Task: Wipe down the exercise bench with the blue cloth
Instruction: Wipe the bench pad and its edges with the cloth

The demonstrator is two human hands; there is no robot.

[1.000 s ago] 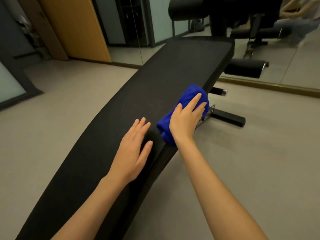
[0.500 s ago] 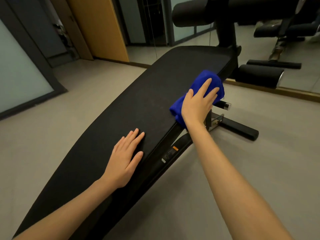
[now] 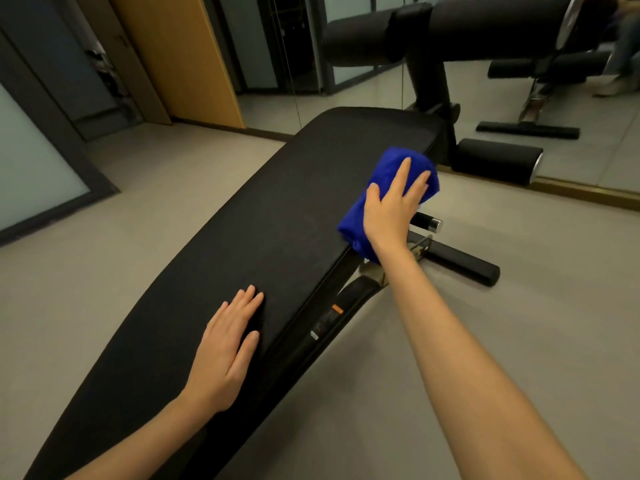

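A long black padded exercise bench (image 3: 263,230) runs from the lower left up to the upper right. The blue cloth (image 3: 389,168), bunched up, lies over the bench's right edge near its far end. My right hand (image 3: 393,209) presses flat on top of the cloth with fingers spread, covering its middle. My left hand (image 3: 225,351) rests flat on the pad, palm down, holding nothing, well nearer to me than the cloth.
Black foam rollers (image 3: 433,32) on a post stand at the bench's far end, with a lower roller (image 3: 495,161) beside it. A black floor bar (image 3: 460,261) and a chrome-tipped pin (image 3: 427,221) stick out under the right edge. A wall mirror and a wooden door (image 3: 180,53) lie behind.
My right hand has slid the cloth farther up the bench's right edge, away from me. My left hand stays flat on the pad, now farther behind the cloth.
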